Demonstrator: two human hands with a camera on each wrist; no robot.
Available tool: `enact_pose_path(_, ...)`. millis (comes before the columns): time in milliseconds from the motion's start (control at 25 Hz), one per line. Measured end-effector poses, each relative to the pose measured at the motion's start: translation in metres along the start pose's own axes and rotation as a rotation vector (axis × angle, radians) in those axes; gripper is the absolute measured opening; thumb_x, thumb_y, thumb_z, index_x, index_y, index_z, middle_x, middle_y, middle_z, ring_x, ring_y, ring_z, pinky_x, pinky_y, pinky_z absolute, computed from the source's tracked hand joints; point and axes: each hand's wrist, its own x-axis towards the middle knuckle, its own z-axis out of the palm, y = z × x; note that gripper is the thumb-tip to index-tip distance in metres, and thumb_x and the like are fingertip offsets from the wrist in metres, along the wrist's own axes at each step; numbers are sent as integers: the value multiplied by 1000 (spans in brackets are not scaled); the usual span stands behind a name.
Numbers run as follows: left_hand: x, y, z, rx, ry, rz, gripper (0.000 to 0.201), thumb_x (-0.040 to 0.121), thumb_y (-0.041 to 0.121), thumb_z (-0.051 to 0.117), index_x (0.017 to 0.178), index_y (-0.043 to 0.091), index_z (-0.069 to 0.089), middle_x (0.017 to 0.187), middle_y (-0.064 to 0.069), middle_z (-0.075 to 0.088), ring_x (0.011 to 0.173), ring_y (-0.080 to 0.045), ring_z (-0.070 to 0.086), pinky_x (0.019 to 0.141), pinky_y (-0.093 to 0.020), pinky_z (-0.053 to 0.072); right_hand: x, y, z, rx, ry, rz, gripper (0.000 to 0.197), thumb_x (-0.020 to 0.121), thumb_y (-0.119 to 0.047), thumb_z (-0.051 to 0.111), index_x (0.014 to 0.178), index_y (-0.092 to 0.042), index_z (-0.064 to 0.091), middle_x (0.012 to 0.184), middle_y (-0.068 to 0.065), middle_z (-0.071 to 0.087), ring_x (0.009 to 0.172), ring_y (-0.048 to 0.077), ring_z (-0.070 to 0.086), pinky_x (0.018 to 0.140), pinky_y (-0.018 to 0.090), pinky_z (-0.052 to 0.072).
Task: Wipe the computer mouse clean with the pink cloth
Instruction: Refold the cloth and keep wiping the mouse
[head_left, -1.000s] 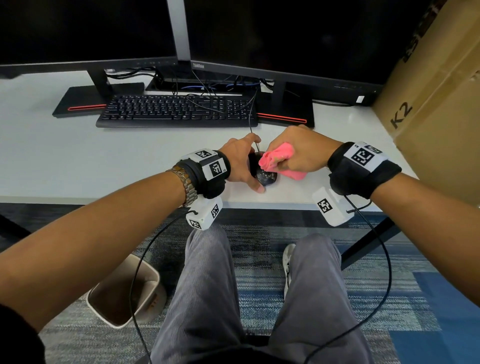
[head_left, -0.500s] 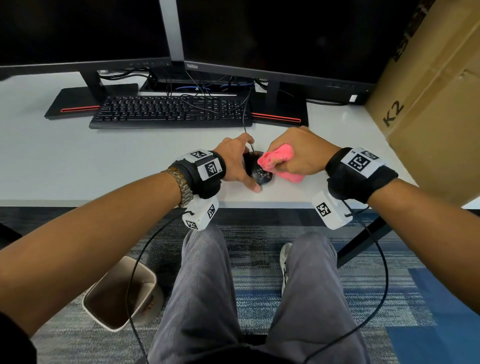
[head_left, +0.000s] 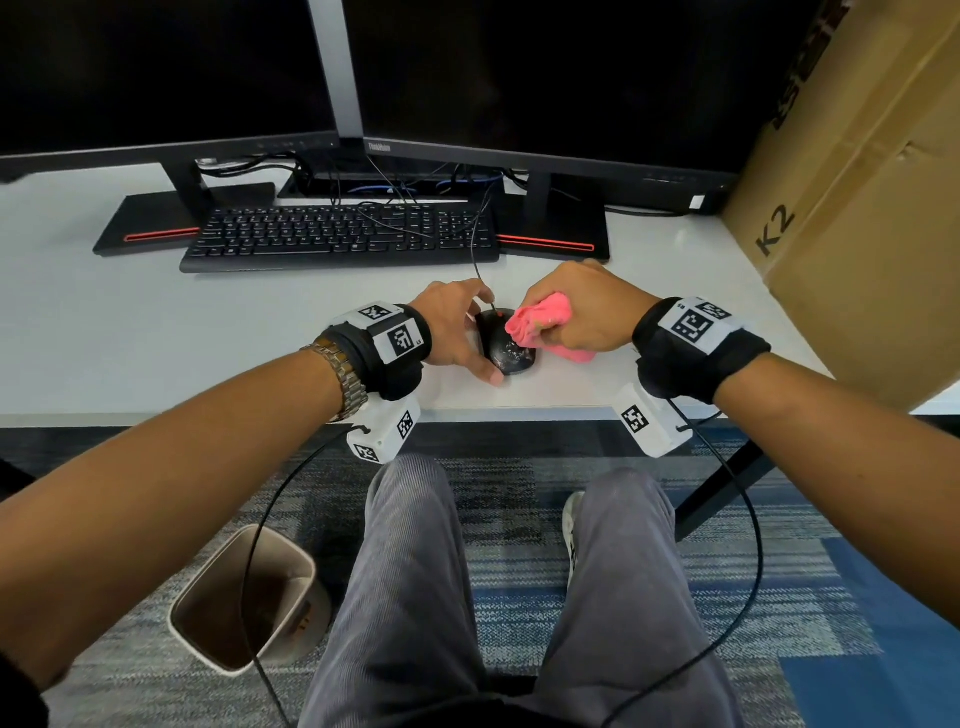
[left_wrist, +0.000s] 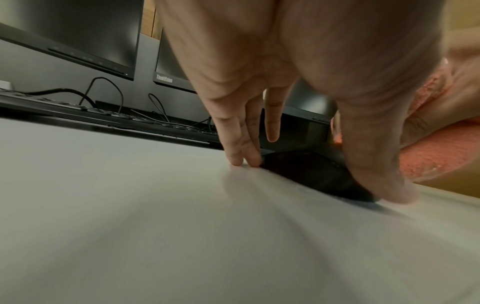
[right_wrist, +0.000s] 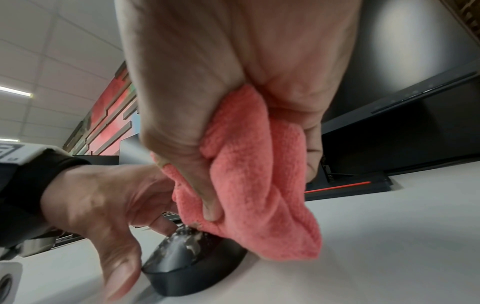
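Observation:
A black wired computer mouse (head_left: 506, 345) (left_wrist: 311, 172) (right_wrist: 192, 265) sits near the white desk's front edge, with whitish smears on its back. My left hand (head_left: 457, 332) (right_wrist: 103, 205) holds it from the left side, thumb at the rear end and fingers (left_wrist: 244, 148) at the front. My right hand (head_left: 582, 312) (right_wrist: 233, 102) grips a bunched pink cloth (head_left: 540, 325) (right_wrist: 254, 185) (left_wrist: 436, 156) and presses its lower fold onto the mouse's top right side.
A black keyboard (head_left: 337, 236) and two dark monitors (head_left: 519, 78) stand behind the mouse on the desk (head_left: 156, 338). A large cardboard box (head_left: 872, 208) stands at the right. A waste bin (head_left: 244, 597) sits on the carpet below.
The cloth in my right hand has shifted a little over the mouse's top. My left hand keeps its hold on the mouse. The head camera has tilted slightly.

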Motion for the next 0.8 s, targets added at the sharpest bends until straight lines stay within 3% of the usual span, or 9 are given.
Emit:
enact_pose_path(160, 0, -1, 3, 30, 23, 0, 103, 46, 57, 89, 133, 19, 47, 119, -4, 67, 107, -21, 62, 95, -39, 51, -2, -1, 2, -3, 12, -2, 27, 83, -38, 68, 92, -15, 79, 91, 1, 78, 90, 22, 69, 91, 46, 51)
enact_pose_path(320, 2, -1, 3, 26, 32, -2, 100, 47, 56, 89, 131, 20, 49, 119, -2, 66, 104, -20, 63, 92, -35, 52, -12, -2, 6, 32, 51, 0, 54, 73, -56, 51, 88, -12, 79, 87, 4, 78, 85, 26, 69, 87, 45, 52)
enact_pose_path(440, 3, -1, 5, 25, 46, -10, 99, 46, 57, 89, 130, 22, 50, 120, 0, 65, 105, -20, 61, 91, -35, 52, -16, -3, 10, 48, 46, -6, 62, 71, -58, 45, 85, -6, 77, 83, 11, 76, 82, 32, 66, 84, 43, 51)
enact_pose_path(640, 3, -1, 7, 48, 49, -9, 107, 43, 63, 86, 134, 22, 47, 122, -1, 63, 108, -21, 60, 94, -37, 51, -15, -4, 5, 35, 12, -28, 60, 69, -55, 45, 83, -5, 76, 79, 10, 75, 79, 30, 65, 83, 43, 51)
enact_pose_path(800, 4, -4, -6, 107, 28, 94, 109, 51, 56, 88, 143, 21, 41, 139, -2, 51, 126, -23, 50, 104, -33, 40, -10, 11, -2, 73, 89, 16, 31, 81, -36, 66, 88, -10, 79, 86, 8, 78, 84, 26, 69, 85, 44, 53)
